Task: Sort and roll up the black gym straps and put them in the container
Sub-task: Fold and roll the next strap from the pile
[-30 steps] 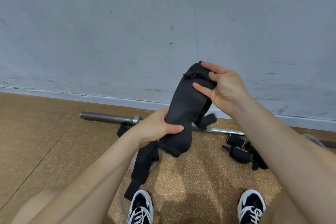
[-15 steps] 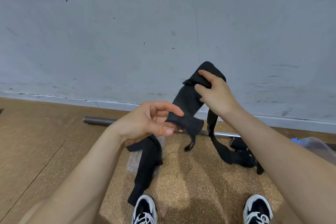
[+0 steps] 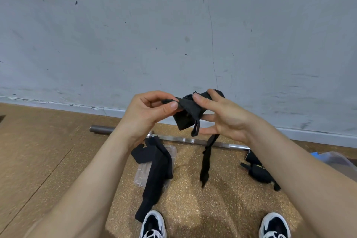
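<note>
Limp black strap [image 3: 188, 115] held up between both hands, above the floor.
My left grip [image 3: 146, 114] pinches one corner and my right grip [image 3: 226, 120] pinches the bunched end, tail dangling. It looks light, soft and floppy, so I'd roll from the thick end.

1. The left hand [image 3: 148, 110] pinches one end of a black strap [image 3: 188, 115] between thumb and forefinger, in front of the grey wall [image 3: 173, 25].
2. The right hand [image 3: 222, 120] holds the strap's bunched middle, forefinger over it and the other fingers under.
3. The strap's narrow tail [image 3: 206, 160] hangs down from the right hand toward the floor [image 3: 58, 150].
4. A second black strap [image 3: 154, 172] lies on the floor, draped over a clear plastic container [image 3: 172, 153].
5. A steel barbell [image 3: 193, 141] lies along the floor's far edge by the wall.
6. Rolled black straps [image 3: 258, 172] lie to the right, near a clear tub [image 3: 332, 158].
7. Two black-and-white shoes [image 3: 153, 224] stand at the bottom.
</note>
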`<control>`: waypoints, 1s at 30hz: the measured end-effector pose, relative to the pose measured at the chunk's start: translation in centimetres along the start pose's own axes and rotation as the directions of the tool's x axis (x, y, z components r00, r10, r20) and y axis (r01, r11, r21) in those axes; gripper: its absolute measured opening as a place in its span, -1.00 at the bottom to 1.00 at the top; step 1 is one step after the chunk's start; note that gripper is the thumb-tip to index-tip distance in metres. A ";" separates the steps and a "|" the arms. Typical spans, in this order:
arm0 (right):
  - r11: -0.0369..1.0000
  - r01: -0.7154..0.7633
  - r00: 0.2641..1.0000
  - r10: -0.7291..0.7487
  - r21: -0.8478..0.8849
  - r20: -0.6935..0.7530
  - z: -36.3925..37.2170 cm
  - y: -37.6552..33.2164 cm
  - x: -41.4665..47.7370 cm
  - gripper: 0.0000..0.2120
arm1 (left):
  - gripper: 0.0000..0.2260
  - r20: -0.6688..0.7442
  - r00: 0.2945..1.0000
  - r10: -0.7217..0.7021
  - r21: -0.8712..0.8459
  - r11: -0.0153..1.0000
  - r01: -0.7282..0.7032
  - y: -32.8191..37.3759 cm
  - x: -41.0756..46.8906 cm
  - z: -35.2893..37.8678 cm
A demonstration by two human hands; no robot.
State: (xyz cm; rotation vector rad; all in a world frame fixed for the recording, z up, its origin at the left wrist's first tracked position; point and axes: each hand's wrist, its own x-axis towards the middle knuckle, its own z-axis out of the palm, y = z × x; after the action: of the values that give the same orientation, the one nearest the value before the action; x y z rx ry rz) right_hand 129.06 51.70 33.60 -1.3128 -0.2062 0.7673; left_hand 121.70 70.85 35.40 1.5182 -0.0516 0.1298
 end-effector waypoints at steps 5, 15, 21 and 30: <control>0.977 0.116 0.993 -0.117 0.180 -0.009 0.8 0.1 -0.4 -0.47 | -0.87 0.012 0.998 -0.062 0.118 0.991 0.060 -0.2 -0.1 0.9; 0.960 0.279 0.938 -0.273 0.002 -0.214 0.8 1.1 0.4 -0.04 | -0.95 -0.137 0.989 -0.063 0.202 0.975 0.091 -0.4 0.4 2.7; 0.954 0.289 0.933 -0.263 0.079 -0.244 0.4 0.8 0.2 -0.17 | -0.75 -0.238 0.971 0.028 0.293 0.955 0.044 0.0 0.5 3.1; 0.980 0.200 0.970 -0.196 0.013 -0.146 0.2 0.9 -0.2 -0.08 | -0.85 -0.019 1.000 0.015 0.417 0.909 -0.006 0.3 0.6 2.6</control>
State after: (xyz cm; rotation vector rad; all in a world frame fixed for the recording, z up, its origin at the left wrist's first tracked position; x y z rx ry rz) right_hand 128.48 51.77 32.84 -1.2936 -0.2064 0.5027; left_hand 122.36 68.33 35.92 1.9455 -0.0145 0.1732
